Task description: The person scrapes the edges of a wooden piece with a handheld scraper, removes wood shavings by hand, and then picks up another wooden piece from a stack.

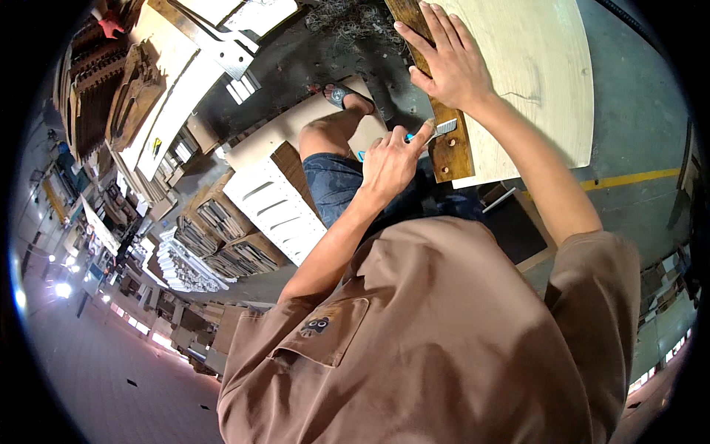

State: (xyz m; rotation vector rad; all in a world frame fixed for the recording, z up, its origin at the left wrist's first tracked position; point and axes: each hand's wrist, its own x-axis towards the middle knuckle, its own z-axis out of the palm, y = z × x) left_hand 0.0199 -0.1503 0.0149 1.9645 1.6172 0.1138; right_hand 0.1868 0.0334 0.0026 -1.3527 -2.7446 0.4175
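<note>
My left hand (390, 161) is closed around a utility knife (436, 132) with a blue handle. Its metal blade end rests against the left edge of a dark brown wooden strip (452, 154) that has small round holes. My right hand (444, 63) lies flat with spread fingers on the upper part of that strip, pressing it down. The strip sits along the left edge of a large pale plywood board (540, 66). My bent knee and sandalled foot (342, 96) are just left of the strip.
A heap of grey shavings (355, 18) lies on the dark floor above my foot. A white slotted panel (277, 207) and stacks of cut wooden parts (200, 237) fill the left side. A yellow line (629, 177) crosses the grey floor at right.
</note>
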